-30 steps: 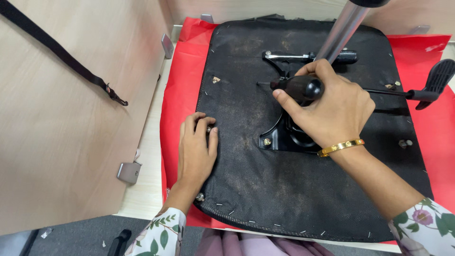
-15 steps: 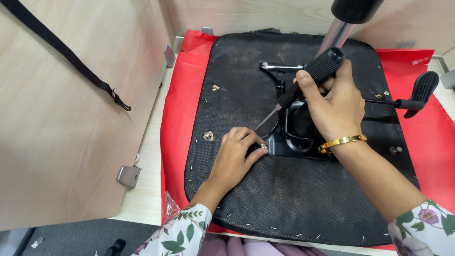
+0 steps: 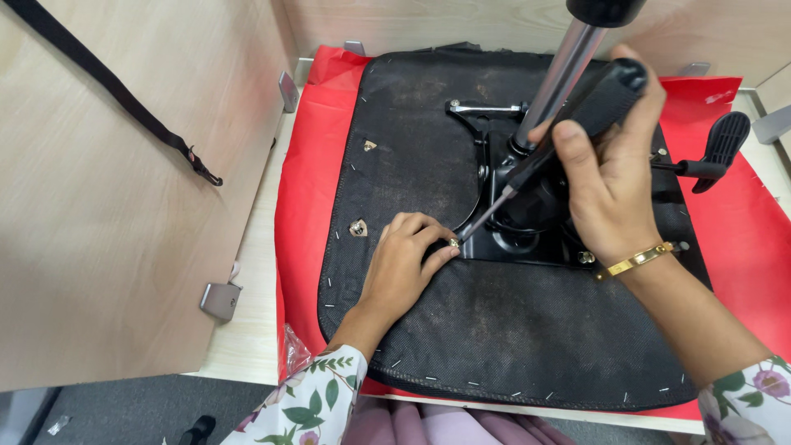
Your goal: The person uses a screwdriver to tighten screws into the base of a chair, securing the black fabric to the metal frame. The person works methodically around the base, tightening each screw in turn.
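Observation:
An upturned black chair seat (image 3: 445, 165) lies on a red sheet (image 3: 309, 189), with a black metal mechanism plate (image 3: 503, 239) bolted at its middle. My right hand (image 3: 614, 177) grips a black-handled screwdriver (image 3: 577, 115), its tip slanting down to a small screw (image 3: 454, 243) at the plate's lower left corner. My left hand (image 3: 404, 268) rests on the seat with its fingertips pinching that screw. A chrome gas cylinder (image 3: 568, 70) rises from the plate just behind the screwdriver.
A black lever with a paddle end (image 3: 721, 144) sticks out to the right. Two empty screw inserts (image 3: 358, 227) show in the seat fabric at left. A wooden panel (image 3: 115, 189) with a black strap (image 3: 124, 103) and metal brackets stands on the left.
My left hand moved from the seat's left edge to the plate's corner and took hold of the screw. My right hand lifted the screwdriver and set its tip on that screw.

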